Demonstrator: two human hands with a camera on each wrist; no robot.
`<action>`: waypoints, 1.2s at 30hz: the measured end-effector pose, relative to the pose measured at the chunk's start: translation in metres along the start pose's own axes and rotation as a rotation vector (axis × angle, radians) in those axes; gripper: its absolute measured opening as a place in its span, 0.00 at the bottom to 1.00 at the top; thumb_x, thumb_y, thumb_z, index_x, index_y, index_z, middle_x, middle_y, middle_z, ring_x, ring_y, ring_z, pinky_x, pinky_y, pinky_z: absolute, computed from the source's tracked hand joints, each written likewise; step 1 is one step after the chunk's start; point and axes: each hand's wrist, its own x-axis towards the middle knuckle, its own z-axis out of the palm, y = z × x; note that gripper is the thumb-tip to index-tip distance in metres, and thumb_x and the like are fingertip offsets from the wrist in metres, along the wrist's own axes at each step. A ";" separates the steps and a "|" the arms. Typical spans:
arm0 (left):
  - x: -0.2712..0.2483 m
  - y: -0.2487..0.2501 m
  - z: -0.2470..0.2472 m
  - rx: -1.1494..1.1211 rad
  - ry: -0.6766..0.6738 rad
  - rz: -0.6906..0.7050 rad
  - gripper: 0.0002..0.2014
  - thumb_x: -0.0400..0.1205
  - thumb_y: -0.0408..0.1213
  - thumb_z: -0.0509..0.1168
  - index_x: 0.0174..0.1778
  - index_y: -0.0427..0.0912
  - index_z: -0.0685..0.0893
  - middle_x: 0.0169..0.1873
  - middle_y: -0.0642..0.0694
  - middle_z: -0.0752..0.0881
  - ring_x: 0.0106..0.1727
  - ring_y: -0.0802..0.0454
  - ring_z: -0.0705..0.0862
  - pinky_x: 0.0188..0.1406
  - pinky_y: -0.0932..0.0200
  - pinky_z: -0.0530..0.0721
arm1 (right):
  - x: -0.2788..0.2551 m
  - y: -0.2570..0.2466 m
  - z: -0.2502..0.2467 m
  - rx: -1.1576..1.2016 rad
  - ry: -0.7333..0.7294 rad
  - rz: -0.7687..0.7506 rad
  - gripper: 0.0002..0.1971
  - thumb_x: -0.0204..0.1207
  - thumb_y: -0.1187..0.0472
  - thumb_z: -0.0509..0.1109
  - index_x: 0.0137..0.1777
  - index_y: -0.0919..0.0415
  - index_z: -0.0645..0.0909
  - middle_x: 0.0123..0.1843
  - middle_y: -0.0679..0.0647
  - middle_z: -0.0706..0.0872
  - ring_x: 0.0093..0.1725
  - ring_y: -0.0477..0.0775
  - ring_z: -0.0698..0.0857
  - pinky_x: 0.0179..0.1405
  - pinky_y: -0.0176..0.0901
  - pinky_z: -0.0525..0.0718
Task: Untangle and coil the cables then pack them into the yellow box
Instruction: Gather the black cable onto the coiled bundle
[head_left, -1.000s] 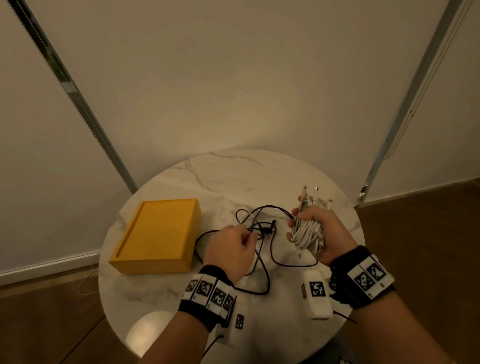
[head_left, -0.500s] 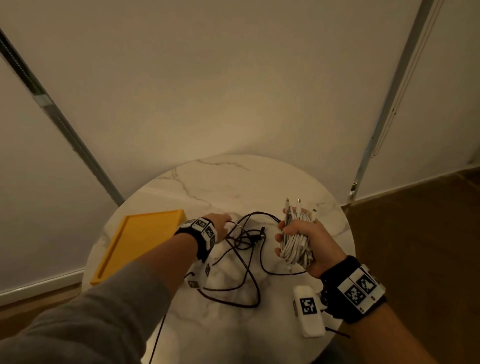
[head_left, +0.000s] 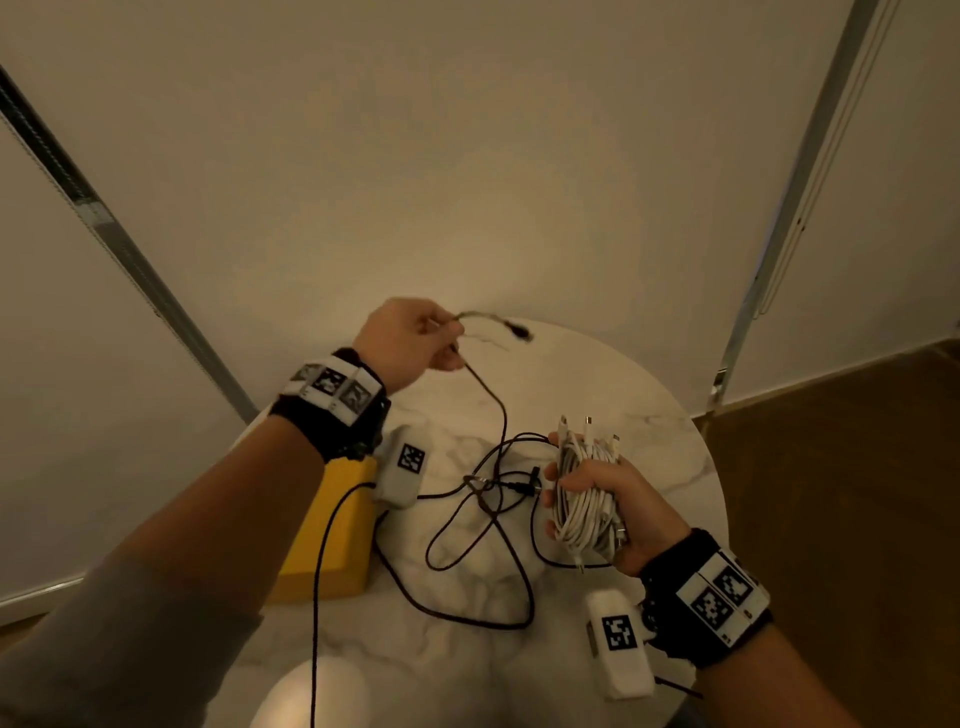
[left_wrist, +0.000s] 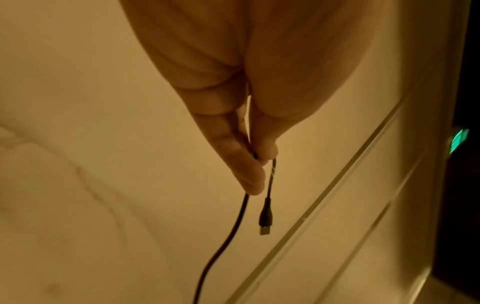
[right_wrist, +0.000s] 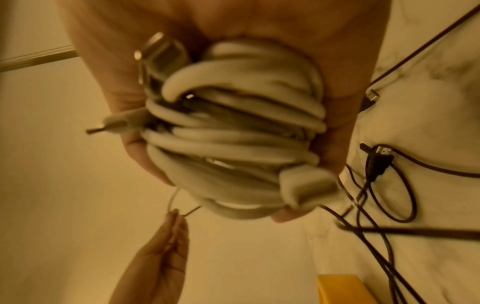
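Tension along one black cable (head_left: 496, 410) is what our next pull turns on. Our left hand (head_left: 402, 338), raised in the upper middle of the head view, pinches that cable a little way back from its plug (left_wrist: 265, 218); the wrist view shows thumb and forefinger (left_wrist: 241, 156) pressed on the braided lead, the plug dangling free below them. From the pinch the cable runs down and to the right in the frame into the knot of dark loops (head_left: 488, 486) lying on the marble table (head_left: 649, 431) at frame centre. So the long axis of the free stretch points from the left hand towards the tangle, and the tangle sits just beside our right hand (head_left: 618, 512), well apart from the left.

Our right hand is wrapped round the coiled white cables (head_left: 584, 499), fingers curled about the bundle, its connectors sticking up past the knuckles. In the right wrist view the bundle fills the palm and the dark loops lie at the right edge of the frame.

We judge the white coil done and the black cables not yet freed. Drawing the left hand further up and away from the knot should feed the lead out, but we expect the crossing loops to cinch if pulled straight.

Most of the yellow box (head_left: 337, 540) is hidden behind our left forearm at centre left; we cannot tell whether anything is in it.
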 end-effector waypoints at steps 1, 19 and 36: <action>-0.004 0.014 -0.006 -0.104 0.014 0.031 0.05 0.85 0.30 0.67 0.44 0.36 0.86 0.35 0.36 0.89 0.34 0.47 0.92 0.40 0.57 0.91 | 0.000 0.000 0.001 -0.004 -0.007 -0.010 0.21 0.49 0.63 0.79 0.47 0.62 0.89 0.43 0.64 0.83 0.42 0.63 0.85 0.37 0.57 0.84; -0.059 0.097 -0.037 -1.008 0.079 0.226 0.09 0.90 0.30 0.56 0.48 0.36 0.80 0.36 0.44 0.88 0.41 0.52 0.91 0.41 0.67 0.87 | -0.018 0.010 0.048 -0.063 -0.207 0.046 0.24 0.52 0.67 0.78 0.53 0.59 0.90 0.47 0.67 0.82 0.41 0.66 0.86 0.38 0.59 0.86; -0.075 -0.043 -0.041 0.044 0.271 -0.295 0.26 0.83 0.49 0.69 0.67 0.30 0.83 0.45 0.41 0.91 0.50 0.45 0.91 0.59 0.41 0.88 | -0.016 -0.091 0.102 -0.268 -0.303 -0.136 0.29 0.60 0.70 0.71 0.65 0.65 0.81 0.46 0.59 0.84 0.41 0.60 0.86 0.35 0.55 0.88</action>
